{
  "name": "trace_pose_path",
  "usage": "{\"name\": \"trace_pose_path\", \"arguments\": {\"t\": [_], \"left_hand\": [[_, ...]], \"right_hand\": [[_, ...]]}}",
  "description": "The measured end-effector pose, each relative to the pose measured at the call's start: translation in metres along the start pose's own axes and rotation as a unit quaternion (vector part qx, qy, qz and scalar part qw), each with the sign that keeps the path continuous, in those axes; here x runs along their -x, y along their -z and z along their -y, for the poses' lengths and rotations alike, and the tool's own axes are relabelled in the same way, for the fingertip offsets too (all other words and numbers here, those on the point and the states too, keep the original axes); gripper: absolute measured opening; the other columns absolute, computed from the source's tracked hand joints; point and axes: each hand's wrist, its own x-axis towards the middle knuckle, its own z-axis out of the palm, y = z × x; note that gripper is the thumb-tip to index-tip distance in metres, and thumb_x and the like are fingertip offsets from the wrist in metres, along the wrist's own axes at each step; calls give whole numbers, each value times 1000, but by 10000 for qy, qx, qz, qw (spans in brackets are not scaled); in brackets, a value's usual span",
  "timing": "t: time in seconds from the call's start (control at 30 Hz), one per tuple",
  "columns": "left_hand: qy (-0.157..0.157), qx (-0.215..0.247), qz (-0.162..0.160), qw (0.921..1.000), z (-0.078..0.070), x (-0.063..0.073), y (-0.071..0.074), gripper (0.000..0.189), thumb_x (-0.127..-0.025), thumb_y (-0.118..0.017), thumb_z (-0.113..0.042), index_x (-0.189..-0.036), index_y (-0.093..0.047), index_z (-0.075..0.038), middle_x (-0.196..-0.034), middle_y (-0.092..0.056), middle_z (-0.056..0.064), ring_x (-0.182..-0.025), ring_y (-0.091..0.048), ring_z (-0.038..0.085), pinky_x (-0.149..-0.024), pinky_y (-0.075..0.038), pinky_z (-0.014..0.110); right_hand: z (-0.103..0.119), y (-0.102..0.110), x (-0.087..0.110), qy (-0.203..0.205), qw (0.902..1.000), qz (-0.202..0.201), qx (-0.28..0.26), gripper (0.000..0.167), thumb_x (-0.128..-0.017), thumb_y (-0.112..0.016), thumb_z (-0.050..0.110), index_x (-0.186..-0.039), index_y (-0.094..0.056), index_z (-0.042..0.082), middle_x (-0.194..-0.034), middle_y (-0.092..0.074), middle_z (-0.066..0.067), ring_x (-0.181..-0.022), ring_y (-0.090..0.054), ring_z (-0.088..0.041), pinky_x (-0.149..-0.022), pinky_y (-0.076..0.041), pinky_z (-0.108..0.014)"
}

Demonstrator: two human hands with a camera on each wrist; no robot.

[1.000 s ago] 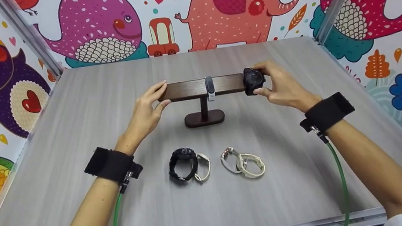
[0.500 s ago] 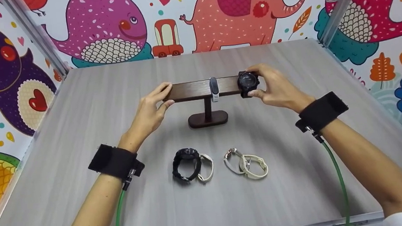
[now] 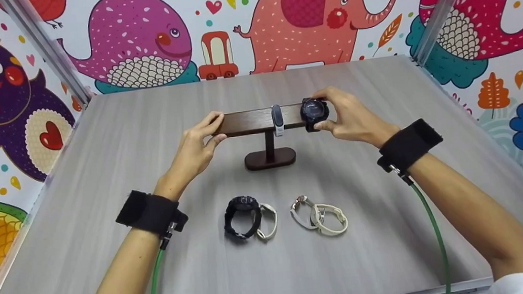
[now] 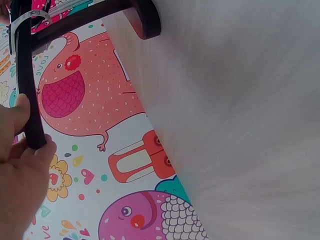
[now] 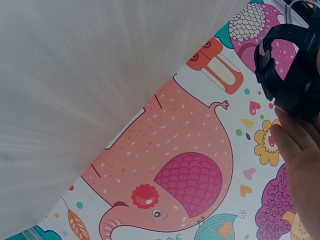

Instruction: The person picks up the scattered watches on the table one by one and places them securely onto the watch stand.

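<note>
A dark wooden watch stand [image 3: 245, 122] stands on the table, its crossbar on a post and oval base. My left hand [image 3: 190, 149] grips the bar's left end between thumb and fingers, as the left wrist view also shows. Towards the right end, my right hand [image 3: 354, 118] pinches a black watch [image 3: 314, 109] by its case. In the right wrist view the closed strap [image 5: 267, 65] loops round the bar and hangs below it. A fitness band [image 3: 278, 120] with a dark face and pale strap sits round the bar, right of the middle.
In front of the stand lie a second black watch [image 3: 242, 218], a white-strapped watch [image 3: 271, 220], a thin white watch [image 3: 299, 213] and a cream watch [image 3: 332, 219], in two touching pairs. Patterned walls border the table [image 3: 183, 279]. Green cables [image 3: 434, 226] run from both wristbands.
My right hand has slid the black watch leftward along the bar, from its right end closer to the fitness band. My left hand keeps its grip; the head view has shifted slightly.
</note>
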Motion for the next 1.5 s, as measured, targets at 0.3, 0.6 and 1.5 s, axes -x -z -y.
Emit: {"name": "trace_pose_path", "arguments": {"t": [0.3, 0.6, 1.5], "left_hand": [[26, -23, -69, 10000, 3, 0, 1, 48, -94, -65, -5, -138, -53, 8, -146, -53, 24, -138, -50, 38, -115, -44, 47], [71, -10, -35, 10000, -1, -3, -1, 48, -93, -66, -6, -138, -53, 8, -147, -53, 23, -138, -50, 37, -114, -44, 47], [333, -33, 142, 9993, -4, -1, 1, 49, -95, -65, -6, -140, -51, 6, -151, -47, 24, -140, -47, 38, -117, -41, 47]], "right_hand": [[7, -5, -7, 1, 10000, 64, 56, 58, -84, -81, 14, -131, -54, -4, -127, -62, -22, -114, -61, -35, -103, -50, -48], [13, -11, -14, 142, 9997, 119, -186, 57, -84, -80, 13, -131, -52, -4, -129, -61, -21, -111, -61, -32, -99, -53, -46], [21, -19, -19, 70, 9994, 251, -214, 58, -86, -78, 13, -134, -49, -5, -130, -58, -23, -114, -61, -34, -104, -53, -46]]}}
